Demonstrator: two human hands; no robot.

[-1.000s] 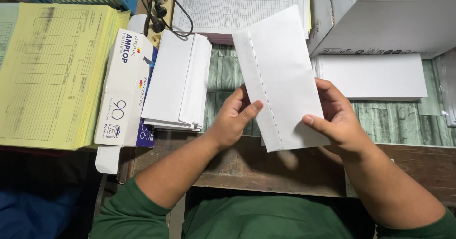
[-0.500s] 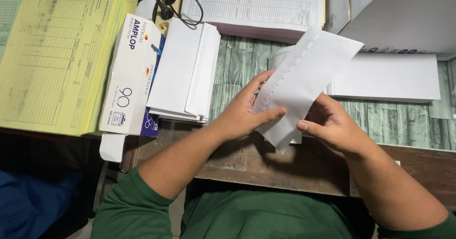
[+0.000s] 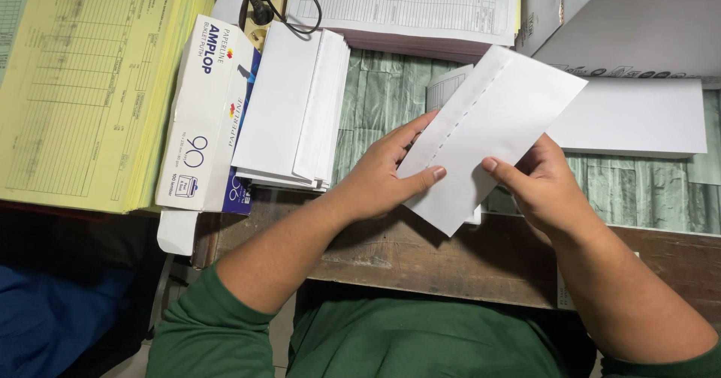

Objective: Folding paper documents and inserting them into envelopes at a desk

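Green sleeves at the bottom edge; both forearms extend up over the worn wooden front edge of the counter (image 3: 451,269).

Left hand (image 3: 379,179): grasping the white envelope (image 3: 492,134) at its lower left edge, thumb pressed on the face, fingers behind. Right hand (image 3: 541,186): grasping the same envelope at its lower right edge, thumb on the face, remaining fingers hidden behind the paper. The envelope is held above the counter, tilted with its upper end toward the right, between the two hands. A dashed line runs along its left long side. A slip of printed paper (image 3: 447,89) shows just behind its upper left edge.

Left of the left hand: a stack of white envelopes (image 3: 289,108), resting partly on an opened white and blue envelope box (image 3: 203,115). Further left: a thick pad of yellow forms (image 3: 75,93).

Right, beyond the held envelope: a flat stack of white paper (image 3: 638,119), partly beneath a white carton (image 3: 631,21).

Far edge: a pile of printed forms (image 3: 405,6); black cables and plugs (image 3: 266,6).
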